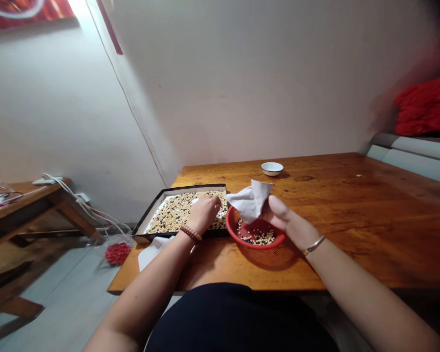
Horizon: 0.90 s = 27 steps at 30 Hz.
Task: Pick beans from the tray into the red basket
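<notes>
My left hand (204,210), with a beaded bracelet at the wrist, is over the right part of a shallow dark-rimmed box (146,215). Its fingers are curled together, and whatever they may pinch is hidden. Small cream, black and reddish beans or beads (174,210) cover a white sheet inside the box. My right hand (275,213), wearing a silver bangle, grips a crumpled white cloth (250,199) above a red plastic basket (231,230). More of the mixed beans or beads (258,236) lie in the bottom of that basket.
A white dark-rimmed bowl (272,168) stands near the wall on the wooden table (337,215). Another white cloth or sheet (152,252) is under my left forearm. A side table (25,198) with cables is at left; a red heap (427,105) sits at right.
</notes>
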### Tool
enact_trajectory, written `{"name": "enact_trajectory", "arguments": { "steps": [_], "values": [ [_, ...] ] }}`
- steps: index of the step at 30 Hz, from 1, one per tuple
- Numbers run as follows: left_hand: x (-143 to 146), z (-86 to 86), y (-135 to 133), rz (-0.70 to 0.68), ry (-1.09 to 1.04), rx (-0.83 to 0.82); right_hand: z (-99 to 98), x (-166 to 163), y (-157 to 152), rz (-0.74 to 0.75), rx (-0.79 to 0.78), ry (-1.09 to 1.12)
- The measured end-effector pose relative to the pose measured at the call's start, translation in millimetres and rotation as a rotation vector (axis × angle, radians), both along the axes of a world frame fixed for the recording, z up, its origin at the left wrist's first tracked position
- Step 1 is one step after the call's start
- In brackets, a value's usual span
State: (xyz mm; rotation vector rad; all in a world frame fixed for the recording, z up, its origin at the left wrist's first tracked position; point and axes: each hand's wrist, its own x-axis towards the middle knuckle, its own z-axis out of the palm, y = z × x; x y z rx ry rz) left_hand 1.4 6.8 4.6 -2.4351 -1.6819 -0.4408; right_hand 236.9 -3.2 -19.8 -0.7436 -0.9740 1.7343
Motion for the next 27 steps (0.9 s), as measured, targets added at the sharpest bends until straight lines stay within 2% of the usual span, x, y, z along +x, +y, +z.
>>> {"name": "enact_trajectory", "arguments": {
  "steps": [3,5,7,9,13,18,23,25,27],
  "values": [
    [4,-1.1,-5,-0.075,-0.216,0.323,-7.4,-3,3,0.002,0.052,-0.078],
    [9,-3.8,-11,-0.218,-0.308,0.475,-10.7,-8,5,-0.003,0.064,-0.091],
    [13,-7.8,-17,-0.390,-0.284,0.486,-12.5,-12,4,-0.009,0.070,-0.083],
    [17,-12.4,-20,-0.485,-0.202,0.425,-13.2,-15,2,-0.001,0.083,-0.115],
    [20,-21.9,-20,-0.437,-0.152,0.383,-12.3,-13,-7,0.038,0.153,-0.297],
    [16,-28.5,-16,-0.417,-0.228,0.346,-7.0,-9,-10,0.052,0.348,-0.498],
    [16,-22.0,-16,-0.374,-0.181,0.259,0.6,-7,-13,0.149,0.469,-0.604],
    [15,-16.6,-14,-0.323,-0.170,0.212,2.9,-7,-15,0.119,0.498,-0.622],
    [12,-11.1,-10,-0.228,-0.175,0.170,4.5,-7,-15,0.093,0.462,-0.627]
  ]
}}
